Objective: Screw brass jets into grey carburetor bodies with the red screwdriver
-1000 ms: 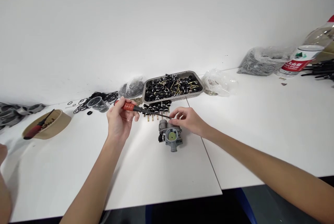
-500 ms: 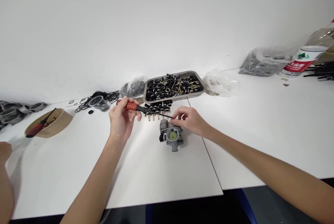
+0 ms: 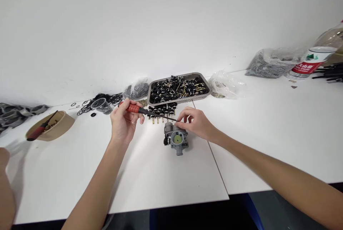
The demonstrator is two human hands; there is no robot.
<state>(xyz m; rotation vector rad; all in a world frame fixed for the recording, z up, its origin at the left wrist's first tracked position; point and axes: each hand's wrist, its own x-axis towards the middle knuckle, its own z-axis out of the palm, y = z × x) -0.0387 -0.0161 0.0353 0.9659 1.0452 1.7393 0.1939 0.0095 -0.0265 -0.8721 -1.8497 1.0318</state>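
My left hand (image 3: 123, 121) is closed around the red-and-black handle of a screwdriver (image 3: 133, 108), its thin shaft pointing right and slightly down. At the shaft's tip, the thumb and fingers of my right hand (image 3: 193, 121) are pinched together; whatever they hold is too small to make out. Just below these fingertips stands a grey metal carburetor (image 3: 179, 147) on the white table, with a round opening showing a greenish disc and a black fitting on its left side. My right hand partly covers its top.
Behind my hands lies a metal tray (image 3: 179, 100) of black and brass fittings, with several more in front. Leftward are a clear plastic cup (image 3: 102, 105), black rings (image 3: 87, 108) and a tan bowl (image 3: 66, 122) holding another screwdriver. Another person's arm (image 3: 5, 187) rests at the left edge.
My left hand and the screwdriver have shifted slightly left, the tip drawing back a little at my right fingertips. The carburetor has not moved.
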